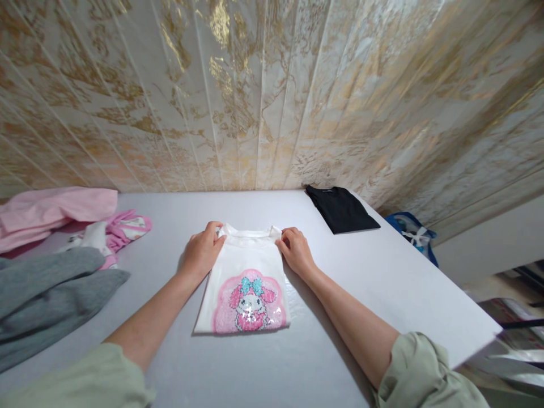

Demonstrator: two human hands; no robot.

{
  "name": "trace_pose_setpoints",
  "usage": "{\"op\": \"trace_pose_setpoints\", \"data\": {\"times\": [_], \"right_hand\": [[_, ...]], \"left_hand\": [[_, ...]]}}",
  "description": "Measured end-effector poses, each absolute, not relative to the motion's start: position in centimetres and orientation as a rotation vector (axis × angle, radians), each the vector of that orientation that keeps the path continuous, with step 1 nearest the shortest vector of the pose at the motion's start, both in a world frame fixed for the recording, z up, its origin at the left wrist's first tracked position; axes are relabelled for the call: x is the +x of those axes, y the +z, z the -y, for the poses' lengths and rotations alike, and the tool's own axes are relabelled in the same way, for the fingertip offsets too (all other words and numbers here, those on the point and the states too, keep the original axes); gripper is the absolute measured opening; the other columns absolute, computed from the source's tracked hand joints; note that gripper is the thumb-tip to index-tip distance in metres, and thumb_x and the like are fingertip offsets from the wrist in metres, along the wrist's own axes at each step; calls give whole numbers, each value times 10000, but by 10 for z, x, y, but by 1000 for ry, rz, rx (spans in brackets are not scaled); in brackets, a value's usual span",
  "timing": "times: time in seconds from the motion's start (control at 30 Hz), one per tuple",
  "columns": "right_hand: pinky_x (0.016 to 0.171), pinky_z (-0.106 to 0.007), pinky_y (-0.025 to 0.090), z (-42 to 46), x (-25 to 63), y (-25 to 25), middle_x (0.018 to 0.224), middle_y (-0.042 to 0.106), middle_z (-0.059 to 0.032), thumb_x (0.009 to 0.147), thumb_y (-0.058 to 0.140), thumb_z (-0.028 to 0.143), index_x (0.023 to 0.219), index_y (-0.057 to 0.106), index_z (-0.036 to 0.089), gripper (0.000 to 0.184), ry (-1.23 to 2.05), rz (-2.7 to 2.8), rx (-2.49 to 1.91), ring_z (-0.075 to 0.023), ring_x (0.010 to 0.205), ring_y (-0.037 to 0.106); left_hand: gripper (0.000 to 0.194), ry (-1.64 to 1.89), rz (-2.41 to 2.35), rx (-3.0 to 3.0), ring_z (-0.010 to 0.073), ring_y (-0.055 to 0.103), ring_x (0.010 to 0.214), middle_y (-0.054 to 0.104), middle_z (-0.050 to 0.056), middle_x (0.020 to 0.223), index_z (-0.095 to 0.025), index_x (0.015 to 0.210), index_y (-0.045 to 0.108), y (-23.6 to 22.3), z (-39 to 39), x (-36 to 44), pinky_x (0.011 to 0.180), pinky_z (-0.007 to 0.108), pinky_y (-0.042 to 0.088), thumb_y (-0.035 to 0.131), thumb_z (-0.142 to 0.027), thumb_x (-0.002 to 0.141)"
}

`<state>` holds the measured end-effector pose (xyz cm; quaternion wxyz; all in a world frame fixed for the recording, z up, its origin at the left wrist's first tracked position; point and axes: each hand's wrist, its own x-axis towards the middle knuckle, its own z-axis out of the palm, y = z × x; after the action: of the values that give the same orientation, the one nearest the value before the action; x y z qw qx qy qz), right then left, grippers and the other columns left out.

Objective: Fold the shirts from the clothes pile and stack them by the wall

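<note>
A white T-shirt (250,255) lies folded into a neat rectangle on the white table, its neckline at the far end. On its front is a pink sequinned bunny-like character with a turquoise bow. My left hand (202,249) pinches the shirt's far left corner beside the collar. At the far right corner, my right hand (296,251) grips the cloth between thumb and fingers. The shirt's near edge rests on the table between my forearms.
A folded black T-shirt (342,209) lies at the table's back right. Grey cloth (51,294), pink cloth (59,209) and a pink-and-white printed garment (123,229) are heaped at the left. A blue bag (410,226) stands beyond the right edge. Patterned curtains (238,102) hang behind.
</note>
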<state>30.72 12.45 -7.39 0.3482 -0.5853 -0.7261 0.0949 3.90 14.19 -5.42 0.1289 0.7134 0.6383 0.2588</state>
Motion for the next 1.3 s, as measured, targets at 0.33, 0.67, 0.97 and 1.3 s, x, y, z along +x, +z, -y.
{"op": "trace_pose_setpoints", "data": {"times": [0.33,0.67,0.97,1.3], "right_hand": [[907,-368,432,-126,309,-78,990,624,-78,867,511,209,809,552,216,72,273,1826,-1523,-224,967,558],[1065,-431,373,-110,300,-67,1359,492,-158,916,458,245,1313,494,162,407,89,1903,-1501,-259,1271,448],[1107,-495,309,-107,293,-73,1448,461,-177,936,411,215,1418,430,146,487,77,2006,-1739,-283,1354,391],[1137,-512,271,-94,285,-67,1513,384,-178,941,446,314,1469,360,137,564,87,2134,-1628,-292,1402,337]], "left_hand": [[315,772,-1753,2128,185,593,682,564,-38,686,-252,1162,533,-57,-137,41,685,278,431,464,-319,862],[319,962,-2010,1846,209,626,778,634,11,769,-212,1171,531,-51,-138,36,755,315,462,407,-345,909],[397,630,-2111,2207,293,556,1124,623,119,1166,-209,1276,533,-56,-134,41,959,419,450,439,-237,891],[468,732,-1912,2369,282,472,1306,548,168,1379,-112,1320,502,-53,-111,65,1121,423,330,352,-335,936]]}}
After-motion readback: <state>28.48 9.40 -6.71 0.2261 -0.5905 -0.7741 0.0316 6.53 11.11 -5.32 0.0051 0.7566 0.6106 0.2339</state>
